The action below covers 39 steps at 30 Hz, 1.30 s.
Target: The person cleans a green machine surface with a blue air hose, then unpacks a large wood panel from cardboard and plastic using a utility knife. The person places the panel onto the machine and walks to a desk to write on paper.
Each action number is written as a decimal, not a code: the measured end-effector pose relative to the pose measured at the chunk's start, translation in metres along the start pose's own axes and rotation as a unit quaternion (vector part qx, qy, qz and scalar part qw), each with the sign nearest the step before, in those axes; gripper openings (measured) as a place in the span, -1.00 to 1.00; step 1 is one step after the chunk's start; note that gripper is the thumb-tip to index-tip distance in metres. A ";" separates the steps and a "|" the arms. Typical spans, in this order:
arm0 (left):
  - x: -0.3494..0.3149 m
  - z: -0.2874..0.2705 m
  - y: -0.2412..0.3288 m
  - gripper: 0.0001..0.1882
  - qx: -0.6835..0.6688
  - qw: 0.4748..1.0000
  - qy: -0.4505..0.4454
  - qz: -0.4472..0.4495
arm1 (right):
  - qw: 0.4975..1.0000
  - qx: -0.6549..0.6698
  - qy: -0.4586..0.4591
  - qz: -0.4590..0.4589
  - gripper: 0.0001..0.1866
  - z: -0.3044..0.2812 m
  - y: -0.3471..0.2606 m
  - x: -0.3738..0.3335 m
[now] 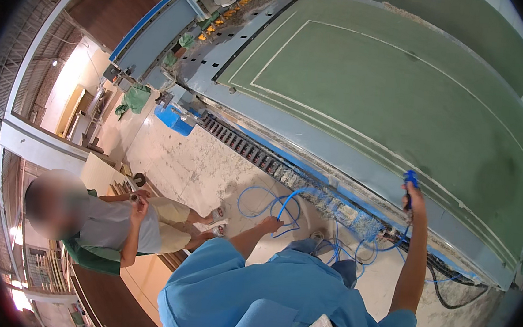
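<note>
Head view: blue air hose in one hand, blow gun at the machine edge in the other

Head camera looks down over a blue shirt at a big machine bed carrying a green panel [401, 107] scored with pale outline grooves. The right hand [411, 197] is raised to the near rim of the bed and closed in a fist around a blue blow gun [410, 178], whose tip stands just at the panel's lower edge. The left hand [271, 224] reaches down and forward, its fingers curled around a thin blue air hose [288, 199]; whether the grip is tight or loose is too small to tell. Loose loops of that hose lie on the dusty floor [200, 165] between the hand and the machine's side, where sawdust is caked along the rail [332, 200].

To do this well, I judge that the left hand should feed slack and keep the coils off the rail, so the gun can travel along the edge without a tug. The nozzle is best angled away from the body and from the person [109, 222] standing at the left, who holds something small in both hands, well apart from the hose.
</note>
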<state>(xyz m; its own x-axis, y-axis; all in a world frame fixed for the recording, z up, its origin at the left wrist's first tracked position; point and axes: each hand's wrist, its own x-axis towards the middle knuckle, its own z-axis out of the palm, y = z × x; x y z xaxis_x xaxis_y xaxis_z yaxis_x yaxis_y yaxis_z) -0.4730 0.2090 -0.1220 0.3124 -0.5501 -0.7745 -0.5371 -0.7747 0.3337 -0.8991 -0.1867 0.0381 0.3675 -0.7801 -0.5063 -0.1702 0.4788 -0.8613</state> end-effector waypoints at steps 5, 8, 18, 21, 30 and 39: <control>-0.010 0.019 0.029 -0.57 0.028 0.983 0.149 0.103 | 0.999 -0.038 0.020 -0.027 -0.55 -0.011 0.001 0.015; -0.027 0.033 0.073 -0.64 -0.055 0.955 0.235 0.170 | 0.989 -0.006 0.143 -0.026 -0.56 -0.091 0.028 0.036; -0.052 0.097 0.292 -0.65 -0.124 0.926 0.257 0.247 | 0.846 0.272 0.460 0.000 -0.21 -0.468 0.146 -0.058; -0.027 0.090 0.408 -0.61 -0.028 0.844 0.320 0.430 | 0.713 0.382 0.588 -0.001 -0.27 -0.535 0.148 -0.074; 0.067 0.161 0.737 -0.45 0.176 0.793 0.232 0.535 | 0.941 0.186 0.282 -0.008 -0.49 -0.540 0.030 0.032; 0.067 0.198 0.790 -0.32 0.278 0.826 0.243 0.426 | 0.917 0.100 0.382 0.057 -0.31 -0.775 0.031 0.118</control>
<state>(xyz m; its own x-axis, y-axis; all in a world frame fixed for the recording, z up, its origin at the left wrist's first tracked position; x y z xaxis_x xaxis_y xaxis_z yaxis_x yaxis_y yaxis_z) -1.0314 -0.3782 -0.0163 -0.1601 -0.9866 -0.0327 -0.9587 0.1475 0.2431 -1.5698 -0.5763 -0.0817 -0.4021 -0.7392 -0.5403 0.0309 0.5788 -0.8149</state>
